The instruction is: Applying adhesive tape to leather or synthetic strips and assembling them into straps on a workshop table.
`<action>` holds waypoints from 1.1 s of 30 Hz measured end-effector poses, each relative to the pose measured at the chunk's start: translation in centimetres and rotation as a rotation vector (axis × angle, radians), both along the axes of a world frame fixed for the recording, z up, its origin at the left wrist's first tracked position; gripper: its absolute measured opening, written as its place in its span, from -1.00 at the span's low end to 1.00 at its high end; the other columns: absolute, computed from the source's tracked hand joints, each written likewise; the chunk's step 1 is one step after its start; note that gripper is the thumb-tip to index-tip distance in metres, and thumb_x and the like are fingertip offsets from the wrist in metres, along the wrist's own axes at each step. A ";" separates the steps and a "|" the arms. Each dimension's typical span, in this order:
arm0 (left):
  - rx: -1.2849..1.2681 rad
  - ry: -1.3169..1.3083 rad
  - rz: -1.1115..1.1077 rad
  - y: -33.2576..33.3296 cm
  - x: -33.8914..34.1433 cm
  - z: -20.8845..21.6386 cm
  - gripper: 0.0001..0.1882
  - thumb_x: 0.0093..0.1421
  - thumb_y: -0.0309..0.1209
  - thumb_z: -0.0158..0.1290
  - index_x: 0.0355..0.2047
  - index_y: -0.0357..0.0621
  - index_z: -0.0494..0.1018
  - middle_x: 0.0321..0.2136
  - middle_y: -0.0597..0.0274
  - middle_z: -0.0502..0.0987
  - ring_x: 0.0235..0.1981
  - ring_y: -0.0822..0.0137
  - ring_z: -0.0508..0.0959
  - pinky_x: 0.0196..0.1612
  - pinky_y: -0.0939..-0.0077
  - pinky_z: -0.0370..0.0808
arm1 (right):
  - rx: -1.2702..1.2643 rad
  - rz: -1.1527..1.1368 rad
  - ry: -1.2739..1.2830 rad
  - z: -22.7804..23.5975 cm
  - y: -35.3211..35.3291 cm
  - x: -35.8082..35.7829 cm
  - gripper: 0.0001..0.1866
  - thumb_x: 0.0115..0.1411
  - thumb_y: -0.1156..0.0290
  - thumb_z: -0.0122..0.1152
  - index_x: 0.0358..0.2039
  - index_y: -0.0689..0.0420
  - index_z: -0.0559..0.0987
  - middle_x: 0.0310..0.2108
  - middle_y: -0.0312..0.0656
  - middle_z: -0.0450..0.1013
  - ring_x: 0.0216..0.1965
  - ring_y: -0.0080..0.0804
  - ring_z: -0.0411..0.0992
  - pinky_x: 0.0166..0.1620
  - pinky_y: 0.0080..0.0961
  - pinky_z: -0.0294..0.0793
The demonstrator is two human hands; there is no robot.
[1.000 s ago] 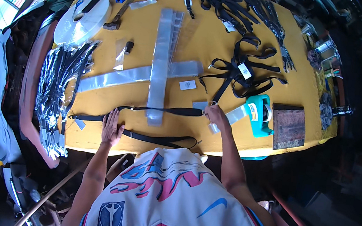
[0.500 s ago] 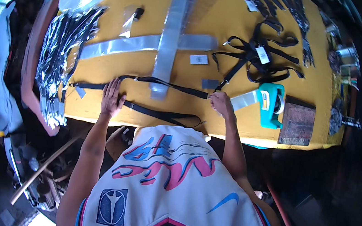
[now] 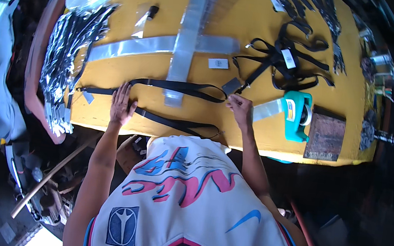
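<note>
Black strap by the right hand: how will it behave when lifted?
Likely floppy: the black strap doubles back in a loop near the right hand. Probably light, being a thin, narrow band. One end may lag, since the left hand seems to rest on it.

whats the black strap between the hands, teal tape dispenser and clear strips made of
Black strap: likely fabric webbing, matte, flat and softly curving; weave too fine to see. Teal tape dispenser: probably moulded plastic, smooth with rounded edges. Clear strips: apparently plastic film, glossy, catching pale glare.
</note>
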State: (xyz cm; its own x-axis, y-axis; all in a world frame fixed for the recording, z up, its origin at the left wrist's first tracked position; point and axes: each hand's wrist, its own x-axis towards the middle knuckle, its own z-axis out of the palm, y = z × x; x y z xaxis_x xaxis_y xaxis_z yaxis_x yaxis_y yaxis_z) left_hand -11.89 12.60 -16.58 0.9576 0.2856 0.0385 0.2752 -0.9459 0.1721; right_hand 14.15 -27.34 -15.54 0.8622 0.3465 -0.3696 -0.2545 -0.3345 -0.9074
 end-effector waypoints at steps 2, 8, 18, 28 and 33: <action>0.016 -0.027 -0.031 -0.1 1.3 1.4 -0.28 0.30 0.02 -0.11 0.36 -0.08 0.10 0.39 0.11 0.10 0.41 0.07 0.06 0.40 0.01 -0.04 | 0.030 -0.016 -0.168 -0.5 -1.0 -0.3 -0.78 0.20 0.37 0.23 -0.28 0.28 0.65 -0.43 -0.10 0.61 -0.42 -0.39 0.63 -0.35 -0.51 0.55; 0.011 -0.053 -0.024 0.0 1.1 0.9 -0.29 0.30 0.02 -0.10 0.35 -0.08 0.13 0.37 0.04 0.11 0.39 0.02 0.10 0.39 -0.02 -0.01 | -0.248 0.006 -0.327 -0.8 -1.4 -1.2 -0.77 0.19 0.39 0.28 -0.20 0.26 0.65 -0.31 -0.10 0.61 -0.42 -0.42 0.60 -0.33 -0.54 0.56; 0.061 -0.030 -0.006 -0.5 0.4 0.1 -0.27 0.34 0.06 -0.18 0.37 -0.10 0.06 0.41 0.05 0.04 0.41 0.03 0.05 0.40 -0.02 -0.05 | -0.415 0.013 -0.442 0.1 -0.7 -1.6 -0.78 0.17 0.35 0.25 -0.18 0.11 0.63 -0.22 -0.05 0.53 -0.15 -0.07 0.51 -0.09 -0.22 0.50; -0.200 -0.376 0.384 -9.5 1.4 0.2 -0.30 0.42 -0.03 -0.26 0.40 -0.19 -0.05 0.42 -0.05 -0.03 0.44 -0.02 -0.03 0.38 -0.09 -0.07 | -0.341 0.063 -0.583 2.8 2.7 0.2 -0.80 0.14 0.37 0.27 -0.24 0.15 0.60 -0.23 -0.04 0.52 -0.16 -0.02 0.50 -0.09 -0.19 0.49; -0.195 -0.422 0.333 -10.1 3.9 0.7 -0.33 0.40 -0.12 -0.16 0.39 -0.20 -0.01 0.41 -0.05 0.01 0.43 -0.03 0.01 0.39 -0.03 -0.07 | -0.201 0.207 -0.725 3.8 9.0 1.8 -0.82 0.11 0.43 0.25 -0.25 0.16 0.60 -0.23 -0.04 0.54 -0.16 -0.01 0.50 -0.07 -0.20 0.49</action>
State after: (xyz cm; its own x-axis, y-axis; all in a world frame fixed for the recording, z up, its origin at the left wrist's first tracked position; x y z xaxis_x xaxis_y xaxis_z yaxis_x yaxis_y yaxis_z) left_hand -7.99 2.45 -15.83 0.7278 0.6096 0.3143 0.4229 -0.7596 0.4941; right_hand 15.99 -18.38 -11.70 0.8373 0.5132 0.1887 0.4648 -0.4863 -0.7399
